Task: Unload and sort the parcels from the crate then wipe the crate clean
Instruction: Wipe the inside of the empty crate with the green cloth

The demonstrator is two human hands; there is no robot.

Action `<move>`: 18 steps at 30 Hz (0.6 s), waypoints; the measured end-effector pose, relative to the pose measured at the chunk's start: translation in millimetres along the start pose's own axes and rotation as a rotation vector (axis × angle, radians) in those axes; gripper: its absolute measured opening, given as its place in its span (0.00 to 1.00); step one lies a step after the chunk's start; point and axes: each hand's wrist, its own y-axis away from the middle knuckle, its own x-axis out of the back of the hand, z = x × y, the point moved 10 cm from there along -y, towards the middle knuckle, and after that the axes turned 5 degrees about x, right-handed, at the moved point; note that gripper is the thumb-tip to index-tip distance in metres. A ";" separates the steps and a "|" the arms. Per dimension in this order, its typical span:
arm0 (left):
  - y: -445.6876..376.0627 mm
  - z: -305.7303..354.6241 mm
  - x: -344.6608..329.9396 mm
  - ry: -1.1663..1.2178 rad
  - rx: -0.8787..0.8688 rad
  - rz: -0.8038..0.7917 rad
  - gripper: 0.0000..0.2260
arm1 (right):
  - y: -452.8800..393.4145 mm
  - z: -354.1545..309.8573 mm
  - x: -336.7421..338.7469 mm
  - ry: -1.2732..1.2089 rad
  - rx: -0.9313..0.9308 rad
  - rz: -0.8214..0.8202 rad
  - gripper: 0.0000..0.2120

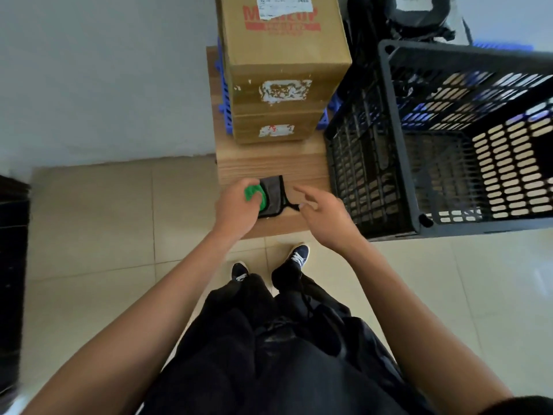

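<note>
A black slatted plastic crate (395, 139) stands at the right end of a low wooden table (269, 163), and nothing shows inside it. Two cardboard parcels are stacked at the table's far end, a large box (284, 52) on a smaller one (275, 128). A grey cloth with black edging (273, 194) lies near the table's front edge. My left hand (236, 209) grips a green round object (254, 194) beside the cloth's left side. My right hand (324, 214) hovers with relaxed fingers just right of the cloth, holding nothing.
Blue plastic pieces (224, 97) stick out from under the parcels. Black bags (398, 22) sit behind the crate. A dark piece of furniture (13, 265) stands at the left edge. Beige floor tiles lie around my feet (269, 265).
</note>
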 end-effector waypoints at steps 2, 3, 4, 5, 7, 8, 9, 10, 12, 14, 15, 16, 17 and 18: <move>8.0 37.7 1.4 0.022 -0.121 -0.068 0.11 | 11.0 -14.2 19.8 -0.021 0.049 0.078 0.23; 12.1 56.8 2.6 0.035 -0.175 -0.094 0.10 | 17.3 -19.2 31.5 -0.036 0.066 0.122 0.22; 16.8 76.3 4.2 0.042 -0.229 -0.113 0.10 | 24.1 -23.3 44.3 -0.060 0.080 0.170 0.22; 21.3 95.1 5.8 0.048 -0.280 -0.124 0.10 | 31.3 -25.6 57.9 -0.085 0.095 0.224 0.21; 30.2 131.1 6.7 0.046 -0.378 -0.145 0.11 | 46.9 -25.3 86.4 -0.120 0.116 0.337 0.19; 34.4 147.8 5.2 0.040 -0.426 -0.154 0.11 | 55.2 -22.2 100.1 -0.136 0.119 0.389 0.18; 39.5 164.2 3.3 0.037 -0.471 -0.163 0.11 | 63.9 -18.1 113.2 -0.149 0.123 0.435 0.18; 44.6 180.3 0.4 0.038 -0.512 -0.173 0.11 | 72.4 -12.8 126.8 -0.154 0.130 0.484 0.17; 54.1 209.9 -9.3 0.032 -0.590 -0.198 0.11 | 90.3 3.3 153.6 -0.152 0.128 0.592 0.17; 62.5 238.5 -18.9 0.011 -0.684 -0.183 0.10 | 107.2 28.4 177.4 -0.142 0.093 0.700 0.17; 66.1 252.9 -22.8 0.000 -0.733 -0.161 0.10 | 114.6 43.8 187.9 -0.115 0.066 0.747 0.17; 69.4 266.8 -27.0 -0.014 -0.779 -0.141 0.10 | 120.8 59.5 197.1 -0.068 0.032 0.787 0.17; 72.5 280.6 -31.6 -0.030 -0.819 -0.128 0.09 | 126.3 74.7 205.3 -0.008 -0.003 0.819 0.16; 74.8 293.9 -37.5 -0.047 -0.847 -0.125 0.09 | 131.7 89.5 213.2 0.046 -0.042 0.846 0.16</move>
